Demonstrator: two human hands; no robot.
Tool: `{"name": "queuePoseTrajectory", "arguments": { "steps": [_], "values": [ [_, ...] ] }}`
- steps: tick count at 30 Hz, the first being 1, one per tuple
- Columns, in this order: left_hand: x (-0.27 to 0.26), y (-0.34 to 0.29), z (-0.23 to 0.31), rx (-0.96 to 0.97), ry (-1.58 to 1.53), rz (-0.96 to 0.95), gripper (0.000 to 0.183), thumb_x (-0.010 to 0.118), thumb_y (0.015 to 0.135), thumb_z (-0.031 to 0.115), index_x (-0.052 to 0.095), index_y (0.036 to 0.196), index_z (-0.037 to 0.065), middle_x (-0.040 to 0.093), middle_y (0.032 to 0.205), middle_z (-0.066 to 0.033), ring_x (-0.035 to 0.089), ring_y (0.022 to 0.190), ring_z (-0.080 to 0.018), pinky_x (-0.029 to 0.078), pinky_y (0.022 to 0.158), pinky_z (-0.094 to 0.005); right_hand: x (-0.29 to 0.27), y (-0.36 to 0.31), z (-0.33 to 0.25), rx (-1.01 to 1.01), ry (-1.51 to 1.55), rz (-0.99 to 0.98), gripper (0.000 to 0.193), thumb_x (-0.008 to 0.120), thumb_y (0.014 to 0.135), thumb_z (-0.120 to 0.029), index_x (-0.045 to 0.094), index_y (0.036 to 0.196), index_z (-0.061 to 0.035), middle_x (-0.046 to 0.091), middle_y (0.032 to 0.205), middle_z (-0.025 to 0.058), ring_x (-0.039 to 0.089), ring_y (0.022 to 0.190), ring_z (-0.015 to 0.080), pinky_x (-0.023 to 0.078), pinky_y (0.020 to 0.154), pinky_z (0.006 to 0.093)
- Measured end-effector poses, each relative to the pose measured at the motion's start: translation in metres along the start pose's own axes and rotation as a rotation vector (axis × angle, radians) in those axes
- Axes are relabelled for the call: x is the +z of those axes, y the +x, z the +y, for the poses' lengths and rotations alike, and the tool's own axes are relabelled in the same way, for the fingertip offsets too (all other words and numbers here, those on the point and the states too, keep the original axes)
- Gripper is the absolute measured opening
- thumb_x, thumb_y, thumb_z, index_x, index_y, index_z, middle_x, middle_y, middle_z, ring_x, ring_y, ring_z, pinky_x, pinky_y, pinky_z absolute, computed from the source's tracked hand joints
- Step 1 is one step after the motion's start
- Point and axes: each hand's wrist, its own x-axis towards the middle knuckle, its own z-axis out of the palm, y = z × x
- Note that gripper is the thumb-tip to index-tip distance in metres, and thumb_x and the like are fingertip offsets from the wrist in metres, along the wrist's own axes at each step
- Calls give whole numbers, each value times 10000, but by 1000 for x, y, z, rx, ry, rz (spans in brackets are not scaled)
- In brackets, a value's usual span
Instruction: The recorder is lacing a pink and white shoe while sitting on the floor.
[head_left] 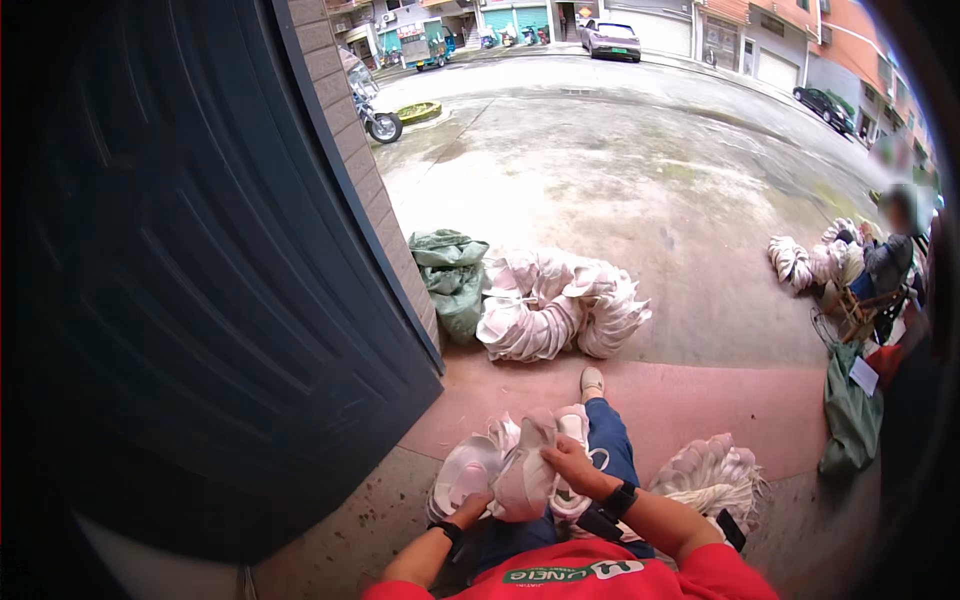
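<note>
Hands meet over your lap: your left hand (470,508) is closed around the lower edge of a pale pink shoe upper (523,468), and your right hand (572,462) pinches its upper side with curled fingers. That piece sits above your blue trouser leg (610,440), just beside a stack of similar pieces (465,475) on your left, while a large tied bundle (555,305) lies well apart by the green sack (452,275)

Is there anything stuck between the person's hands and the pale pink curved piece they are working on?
Nothing visible. The left hand grips the pale pink curved piece from below and the right hand rests on its right side, both touching it directly, with more pale pieces stacked just behind.
</note>
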Motion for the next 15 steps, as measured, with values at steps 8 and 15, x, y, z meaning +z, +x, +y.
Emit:
{"name": "queuePoseTrajectory", "arguments": {
  "steps": [8, 15],
  "values": [
    [-60, -27, 111, -70, 342, 191, 246, 537, 791, 267, 611, 815, 33, 600, 695, -108, 572, 633, -181, 449, 596, -299, -63, -34, 10, 16, 292, -31, 270, 504, 825, -89, 502, 1085, -16, 574, 975, 49, 551, 867, 145, 458, 749, 281],
    [20, -43, 219, 467, 473, -79, 526, 667, 674, 188, 447, 1142, 95, 549, 959, -137, 558, 886, -241, 444, 756, -330, -133, -34, 8, 66, 478, 267, 206, 488, 840, -106, 525, 1020, -15, 594, 892, 67, 582, 757, 159, 480, 672, 279]
  ]
}}
